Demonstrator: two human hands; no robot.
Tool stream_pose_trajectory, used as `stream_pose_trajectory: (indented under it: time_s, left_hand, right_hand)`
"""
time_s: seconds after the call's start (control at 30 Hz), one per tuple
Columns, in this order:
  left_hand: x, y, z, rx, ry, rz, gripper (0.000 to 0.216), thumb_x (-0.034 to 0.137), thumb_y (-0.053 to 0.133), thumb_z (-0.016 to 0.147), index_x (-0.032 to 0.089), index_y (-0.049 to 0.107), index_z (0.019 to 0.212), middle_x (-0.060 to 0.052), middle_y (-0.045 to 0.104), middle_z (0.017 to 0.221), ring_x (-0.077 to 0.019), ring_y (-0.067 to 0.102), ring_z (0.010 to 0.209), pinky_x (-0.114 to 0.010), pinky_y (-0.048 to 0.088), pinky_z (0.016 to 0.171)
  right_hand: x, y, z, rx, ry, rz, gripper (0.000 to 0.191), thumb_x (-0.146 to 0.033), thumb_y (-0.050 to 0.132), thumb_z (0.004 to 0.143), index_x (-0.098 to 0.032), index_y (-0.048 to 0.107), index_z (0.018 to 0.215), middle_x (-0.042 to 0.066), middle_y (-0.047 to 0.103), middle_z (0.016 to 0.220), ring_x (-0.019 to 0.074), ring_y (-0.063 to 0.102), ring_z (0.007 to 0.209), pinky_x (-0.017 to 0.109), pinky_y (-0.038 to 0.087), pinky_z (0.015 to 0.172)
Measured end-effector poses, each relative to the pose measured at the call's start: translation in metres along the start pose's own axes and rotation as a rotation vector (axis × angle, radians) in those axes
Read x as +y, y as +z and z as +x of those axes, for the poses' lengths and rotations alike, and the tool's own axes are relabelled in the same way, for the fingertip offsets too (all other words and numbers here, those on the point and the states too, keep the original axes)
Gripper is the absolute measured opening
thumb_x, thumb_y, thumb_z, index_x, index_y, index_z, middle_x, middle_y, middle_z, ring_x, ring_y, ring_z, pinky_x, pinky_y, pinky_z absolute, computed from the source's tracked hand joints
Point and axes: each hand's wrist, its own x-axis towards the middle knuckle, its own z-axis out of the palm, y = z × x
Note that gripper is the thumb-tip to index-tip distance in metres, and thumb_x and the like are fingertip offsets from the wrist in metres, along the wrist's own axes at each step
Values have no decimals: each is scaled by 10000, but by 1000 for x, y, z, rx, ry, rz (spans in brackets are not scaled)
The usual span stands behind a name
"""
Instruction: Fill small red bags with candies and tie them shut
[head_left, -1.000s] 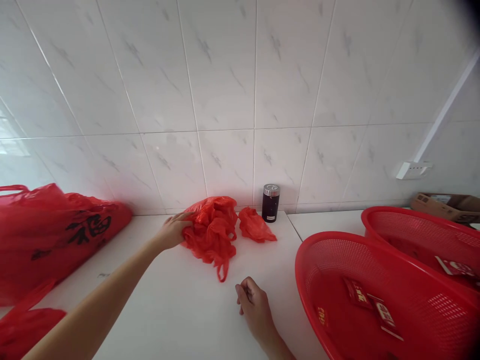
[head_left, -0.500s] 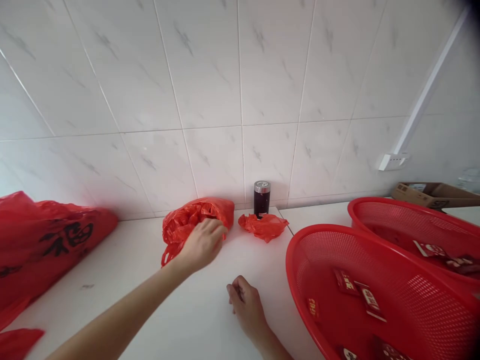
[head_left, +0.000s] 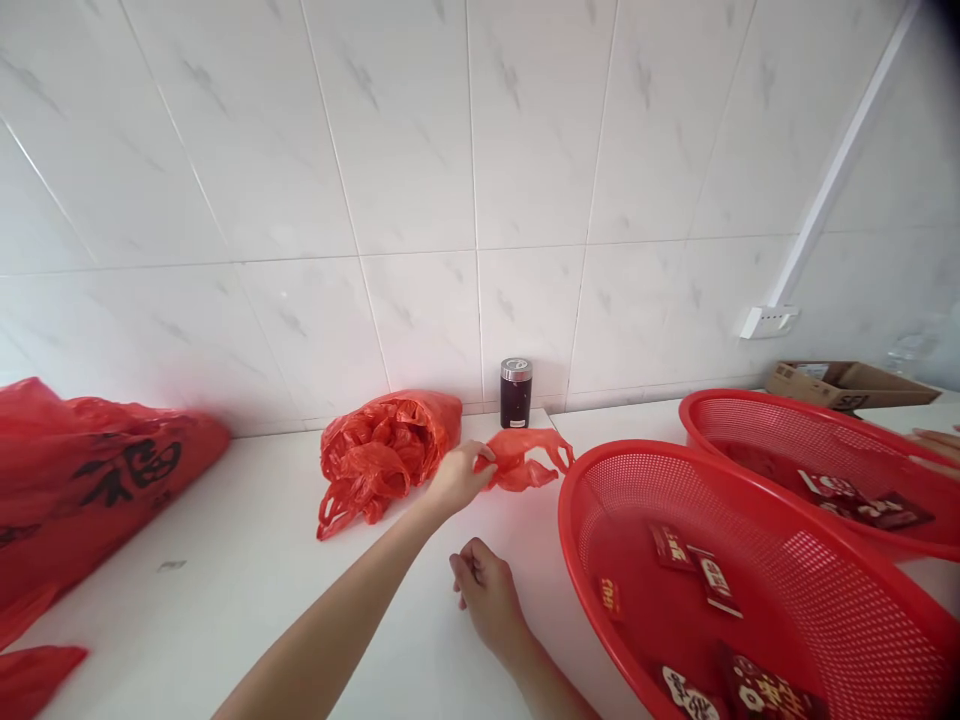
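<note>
My left hand (head_left: 461, 476) reaches across the white counter (head_left: 247, 600) and pinches the left edge of a small crumpled red plastic bag (head_left: 529, 461), lifting it slightly. To its left, against the wall, sits a bundle of red plastic bags (head_left: 379, 450). My right hand (head_left: 482, 592) rests on the counter in a loose fist, with nothing visible in it. Just right of it is a red mesh basket (head_left: 600, 500) holding several small red packets (head_left: 709, 575).
A dark jar with a silver lid (head_left: 515, 392) stands by the tiled wall. A large red bag with black characters (head_left: 90, 480) lies at far left. A second red basket (head_left: 787, 440) and a cardboard box (head_left: 847, 382) are at right, where another person's fingers (head_left: 937, 440) show.
My left hand let go of the bag bundle, which now lies nearer the wall, moved right and took hold of the small red bag. My right hand stayed in place.
</note>
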Motion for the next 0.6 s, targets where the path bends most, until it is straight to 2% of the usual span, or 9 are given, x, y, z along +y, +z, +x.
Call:
stream_pose_trajectory:
  time_s: [0.07,0.13,0.23,0.3,0.37,0.43,0.53,0.6]
  left_hand:
    - [-1,-26,-26,111,-66,-127,185,343,517,903,194,591,982,-74,667,1032,-202,639,955,-370,509,870]
    - [-4,-50,-55,180,-131,-250,262,390,428,925,205,536,1075,-77,671,1028,-202,665,885,-342,536,756]
    - [-13,-64,-99,201,-198,-416,357,457,396,918,217,522,1150,-66,701,948,-212,690,795,-340,538,659]
    - [-18,-53,-124,182,-287,-646,383,462,508,865,223,545,1161,-66,716,908,-230,698,772,-352,535,641]
    - [-20,-32,-145,147,-407,-914,407,415,627,802,217,568,1153,-73,724,919,-241,701,789,-349,530,647]
    - [-20,-9,-161,116,-503,-1064,396,356,694,762,199,594,1111,-83,724,960,-241,698,827,-328,523,660]
    - [-22,10,-180,147,-600,-1106,354,320,746,717,181,625,1020,-86,719,985,-234,691,848,-289,504,647]
    - [-31,7,-190,218,-645,-1106,354,346,760,697,187,621,981,-74,716,964,-220,686,835,-269,490,633]
  right_hand:
    - [0,1,0,0,-12,9,337,-486,491,890,-220,404,701,-49,477,613,108,450,509,230,363,499]
    - [-2,0,1,7,-5,56,345,-517,502,884,-212,453,730,-37,505,645,108,463,529,231,387,513]
    - [-12,-5,2,8,40,182,374,-562,485,888,-197,556,848,5,594,789,103,509,569,240,435,569]
    - [-21,-9,1,-15,66,282,426,-599,463,887,-200,597,957,41,629,909,125,568,655,257,468,616]
    - [-29,-13,-2,-71,35,368,470,-617,460,882,-219,597,1091,68,637,1021,167,609,802,287,495,685]
    - [-35,-14,-6,-118,-15,394,477,-602,527,856,-225,603,1137,74,649,1051,194,610,884,316,498,749]
    - [-37,-16,-8,9,12,350,411,-535,700,737,-182,671,946,60,675,879,205,599,801,307,479,704]
    - [-37,-17,-8,141,40,336,355,-509,720,710,-174,656,809,43,657,779,193,575,737,285,452,642]
